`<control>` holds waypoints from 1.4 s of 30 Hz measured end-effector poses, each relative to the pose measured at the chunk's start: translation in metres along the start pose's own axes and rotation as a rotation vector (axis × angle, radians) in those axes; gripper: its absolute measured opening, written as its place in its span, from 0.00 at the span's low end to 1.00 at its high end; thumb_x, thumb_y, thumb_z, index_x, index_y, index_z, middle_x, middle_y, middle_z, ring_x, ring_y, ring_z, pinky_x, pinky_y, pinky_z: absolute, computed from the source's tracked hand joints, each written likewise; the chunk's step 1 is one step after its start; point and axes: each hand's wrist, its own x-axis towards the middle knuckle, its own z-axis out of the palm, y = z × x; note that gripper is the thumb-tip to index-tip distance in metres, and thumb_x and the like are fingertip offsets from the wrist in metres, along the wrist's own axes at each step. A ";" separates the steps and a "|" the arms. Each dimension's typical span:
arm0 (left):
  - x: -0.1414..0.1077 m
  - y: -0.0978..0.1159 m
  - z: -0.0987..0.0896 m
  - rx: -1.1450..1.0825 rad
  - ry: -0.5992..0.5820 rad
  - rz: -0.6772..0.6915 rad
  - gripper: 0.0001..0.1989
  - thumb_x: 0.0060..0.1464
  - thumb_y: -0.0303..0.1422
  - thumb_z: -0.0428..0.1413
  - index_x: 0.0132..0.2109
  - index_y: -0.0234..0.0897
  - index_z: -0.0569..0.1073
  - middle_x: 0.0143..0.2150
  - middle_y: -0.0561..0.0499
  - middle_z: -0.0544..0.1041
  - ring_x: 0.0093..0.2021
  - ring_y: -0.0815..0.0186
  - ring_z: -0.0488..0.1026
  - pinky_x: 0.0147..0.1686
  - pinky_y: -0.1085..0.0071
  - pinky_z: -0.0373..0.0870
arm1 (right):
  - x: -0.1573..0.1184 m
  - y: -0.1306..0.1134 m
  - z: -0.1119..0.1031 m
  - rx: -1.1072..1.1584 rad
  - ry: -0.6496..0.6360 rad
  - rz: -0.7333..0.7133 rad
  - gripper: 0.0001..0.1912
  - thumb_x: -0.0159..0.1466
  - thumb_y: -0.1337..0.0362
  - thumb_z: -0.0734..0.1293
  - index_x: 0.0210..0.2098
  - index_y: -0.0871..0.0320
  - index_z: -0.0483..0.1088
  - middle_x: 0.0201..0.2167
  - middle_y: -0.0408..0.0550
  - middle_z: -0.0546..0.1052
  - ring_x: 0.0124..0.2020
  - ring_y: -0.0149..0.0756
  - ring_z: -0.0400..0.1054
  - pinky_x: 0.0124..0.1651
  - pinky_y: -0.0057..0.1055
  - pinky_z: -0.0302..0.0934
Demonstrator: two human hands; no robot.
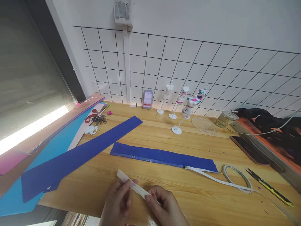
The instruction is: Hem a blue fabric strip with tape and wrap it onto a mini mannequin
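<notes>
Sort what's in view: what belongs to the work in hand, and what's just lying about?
Likely part of the work:
- white strip, held by left fingers and right fingers
- taped blue strip
- other blue strip
- tape roll
- black-and-yellow snips

Probably just lying about:
- keys
- earphone case
- flat dark phone
- glass jar
- figurines on stands

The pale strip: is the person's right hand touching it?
Touching. The head view shows the right hand pinching the pale strip, its thumb lying on top.

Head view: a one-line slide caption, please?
Left hand and right hand hold a pale strip near a blue strip on a wooden table.
</notes>
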 end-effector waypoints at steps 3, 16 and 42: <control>0.003 0.002 -0.001 -0.056 -0.031 -0.049 0.16 0.39 0.43 0.62 0.29 0.35 0.71 0.13 0.60 0.61 0.14 0.78 0.53 0.11 0.83 0.49 | 0.001 0.003 0.000 0.042 0.036 0.022 0.20 0.58 0.49 0.62 0.23 0.60 0.64 0.19 0.38 0.58 0.22 0.28 0.51 0.25 0.26 0.45; 0.005 0.015 -0.015 0.228 -0.042 0.049 0.18 0.37 0.45 0.62 0.24 0.34 0.69 0.10 0.57 0.67 0.08 0.78 0.55 0.09 0.83 0.48 | -0.003 0.005 -0.022 0.376 0.072 0.162 0.20 0.49 0.50 0.71 0.24 0.63 0.71 0.18 0.41 0.68 0.20 0.25 0.54 0.24 0.24 0.45; -0.008 0.031 -0.028 0.068 -0.279 -0.134 0.11 0.35 0.37 0.65 0.22 0.34 0.73 0.19 0.50 0.77 0.10 0.71 0.67 0.09 0.80 0.55 | -0.026 -0.014 -0.057 0.342 0.055 -0.003 0.08 0.52 0.57 0.71 0.24 0.56 0.78 0.23 0.46 0.73 0.20 0.26 0.60 0.22 0.22 0.54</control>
